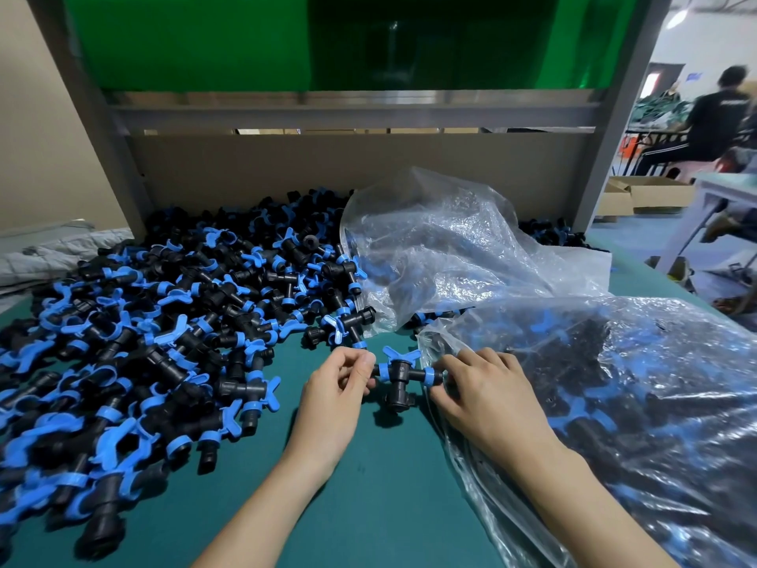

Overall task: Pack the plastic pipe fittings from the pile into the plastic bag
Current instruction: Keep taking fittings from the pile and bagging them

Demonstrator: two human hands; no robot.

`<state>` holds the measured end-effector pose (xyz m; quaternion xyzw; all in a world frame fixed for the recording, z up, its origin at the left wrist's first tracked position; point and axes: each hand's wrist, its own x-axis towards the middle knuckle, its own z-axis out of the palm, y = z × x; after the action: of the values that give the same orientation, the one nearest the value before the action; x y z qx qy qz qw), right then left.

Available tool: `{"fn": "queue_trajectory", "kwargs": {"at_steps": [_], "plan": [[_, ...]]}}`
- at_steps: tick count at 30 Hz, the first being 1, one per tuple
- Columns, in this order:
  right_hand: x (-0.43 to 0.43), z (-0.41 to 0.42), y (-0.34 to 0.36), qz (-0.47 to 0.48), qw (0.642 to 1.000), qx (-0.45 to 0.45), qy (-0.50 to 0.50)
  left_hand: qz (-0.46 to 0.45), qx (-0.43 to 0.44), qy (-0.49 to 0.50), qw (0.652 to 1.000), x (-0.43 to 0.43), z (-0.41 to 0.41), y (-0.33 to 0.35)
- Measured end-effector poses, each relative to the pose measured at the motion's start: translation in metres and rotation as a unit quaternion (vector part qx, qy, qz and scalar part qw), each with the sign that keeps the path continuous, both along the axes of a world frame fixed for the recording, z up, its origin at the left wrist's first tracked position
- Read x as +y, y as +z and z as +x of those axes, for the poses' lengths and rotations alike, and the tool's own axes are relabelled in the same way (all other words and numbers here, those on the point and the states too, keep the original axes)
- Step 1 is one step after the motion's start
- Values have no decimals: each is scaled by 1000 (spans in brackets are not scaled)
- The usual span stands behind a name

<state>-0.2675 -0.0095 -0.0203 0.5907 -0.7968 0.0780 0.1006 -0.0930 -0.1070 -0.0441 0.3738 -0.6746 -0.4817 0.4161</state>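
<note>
Left hand (338,387), head view: fingers curled, fitting (398,373) pinched at left end. Right hand (487,393) pinched on right end, beside mouth of part-filled plastic bag (655,362). Pile (164,321) spread at left on green table (389,485).

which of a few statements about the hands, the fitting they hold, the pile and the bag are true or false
1. The left hand and right hand hold one fitting by its ends. True.
2. The pile lies on the person's right. False: the pile lies on the left.
3. The bag by the right hand already holds fittings. True.
4. The held fitting is inside the bag. False: it is outside, over the green mat.
</note>
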Motion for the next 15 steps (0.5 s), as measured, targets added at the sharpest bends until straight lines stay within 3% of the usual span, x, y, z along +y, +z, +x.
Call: {"fn": "queue_trajectory", "kwargs": {"at_steps": [9,15], "plan": [[0,1,0,-2,1000,1,-4,-6,-4,-8,1000,2,1,2],[1,2,0,-3,1000,6,-11,-16,38,-26,999,3,3,8]]}}
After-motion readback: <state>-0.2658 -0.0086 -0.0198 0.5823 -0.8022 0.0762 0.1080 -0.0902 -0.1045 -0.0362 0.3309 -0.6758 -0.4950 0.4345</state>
